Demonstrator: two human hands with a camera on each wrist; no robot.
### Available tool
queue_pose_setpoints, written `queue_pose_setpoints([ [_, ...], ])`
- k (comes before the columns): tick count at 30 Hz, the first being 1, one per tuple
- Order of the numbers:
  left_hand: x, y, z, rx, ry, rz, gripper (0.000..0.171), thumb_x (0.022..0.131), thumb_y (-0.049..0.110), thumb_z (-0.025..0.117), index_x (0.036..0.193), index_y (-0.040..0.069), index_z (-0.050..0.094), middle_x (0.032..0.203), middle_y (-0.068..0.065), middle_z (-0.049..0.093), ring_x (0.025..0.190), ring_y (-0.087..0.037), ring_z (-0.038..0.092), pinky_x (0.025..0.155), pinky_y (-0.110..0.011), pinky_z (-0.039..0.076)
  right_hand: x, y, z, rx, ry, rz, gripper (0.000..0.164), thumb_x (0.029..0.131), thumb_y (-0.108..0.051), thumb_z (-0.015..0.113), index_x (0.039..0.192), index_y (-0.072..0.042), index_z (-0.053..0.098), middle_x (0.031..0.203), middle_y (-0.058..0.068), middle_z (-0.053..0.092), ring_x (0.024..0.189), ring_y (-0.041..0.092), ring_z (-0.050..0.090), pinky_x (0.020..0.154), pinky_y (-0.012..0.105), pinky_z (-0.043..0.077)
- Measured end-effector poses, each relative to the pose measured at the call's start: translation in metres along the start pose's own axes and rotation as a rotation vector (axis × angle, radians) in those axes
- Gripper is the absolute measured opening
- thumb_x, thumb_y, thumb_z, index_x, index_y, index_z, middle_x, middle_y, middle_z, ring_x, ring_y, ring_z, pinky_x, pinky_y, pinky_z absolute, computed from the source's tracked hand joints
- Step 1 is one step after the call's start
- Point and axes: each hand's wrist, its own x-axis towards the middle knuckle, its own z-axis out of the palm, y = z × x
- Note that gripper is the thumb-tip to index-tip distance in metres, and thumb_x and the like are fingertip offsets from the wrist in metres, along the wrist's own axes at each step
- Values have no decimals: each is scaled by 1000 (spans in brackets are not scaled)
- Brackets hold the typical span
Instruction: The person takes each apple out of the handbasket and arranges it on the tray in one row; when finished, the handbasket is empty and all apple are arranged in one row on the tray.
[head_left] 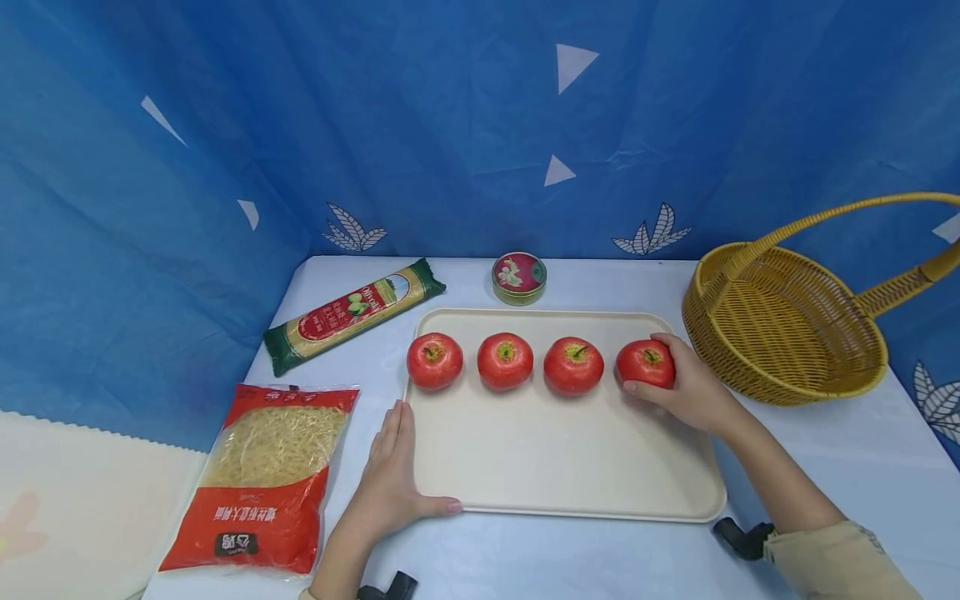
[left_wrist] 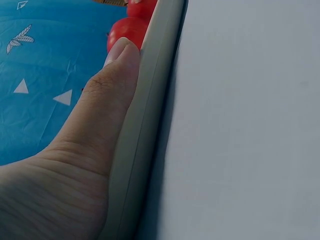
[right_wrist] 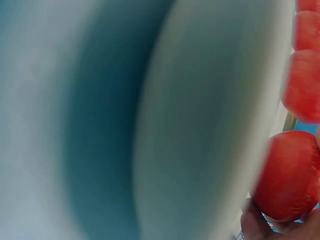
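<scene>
My right hand (head_left: 696, 392) grips a red apple (head_left: 643, 364) at the right end of a row on the cream tray (head_left: 558, 454). Thumb and fingers sit on opposite sides of it, and the right wrist view shows this apple (right_wrist: 287, 177) large beside the tray's rim. Three more apples continue the row leftward: one near the middle (head_left: 573, 367), another (head_left: 506, 362), and the last (head_left: 435, 362) at the tray's left edge. Against the tray's left front corner rests my left hand (head_left: 390, 483), fingers straight along the side and thumb on the front rim.
A yellow wicker basket (head_left: 697, 312) with a tall handle stands right of the tray. Behind the tray is a small round tin (head_left: 519, 279). To the left lie a long spaghetti packet (head_left: 352, 315) and a red-and-clear pasta bag (head_left: 262, 483). A blue curtain (head_left: 465, 133) backs the table.
</scene>
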Motion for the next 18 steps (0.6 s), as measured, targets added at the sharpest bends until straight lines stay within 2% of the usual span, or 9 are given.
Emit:
queue_pose_setpoints([
  [10, 1, 0, 0, 1, 2, 2, 151, 41, 75, 78, 152, 21, -7, 161, -5, -5, 148, -29, -1, 115, -56, 15, -2, 2, 1, -53, 13, -13, 110, 75, -61, 68, 151, -6, 10, 142, 24, 34, 124, 45, 43, 91, 62, 46],
  [15, 0, 0, 0, 3, 8, 1, 152, 39, 77, 77, 152, 21, -8, 161, -4, -7, 148, -29, -2, 116, -54, 12, -5, 0, 1, -100, 71, -47, 110, 74, -63, 68, 152, -9, 12, 143, 24, 33, 126, 47, 38, 88, 66, 44],
  [18, 0, 0, 0, 7, 14, 4, 154, 38, 78, 77, 152, 21, -9, 161, -4, -9, 149, -28, -5, 117, -53, 11, -9, -4, -1, -141, 130, -70, 106, 74, -64, 66, 151, -13, 16, 146, 23, 30, 130, 47, 31, 90, 70, 39],
])
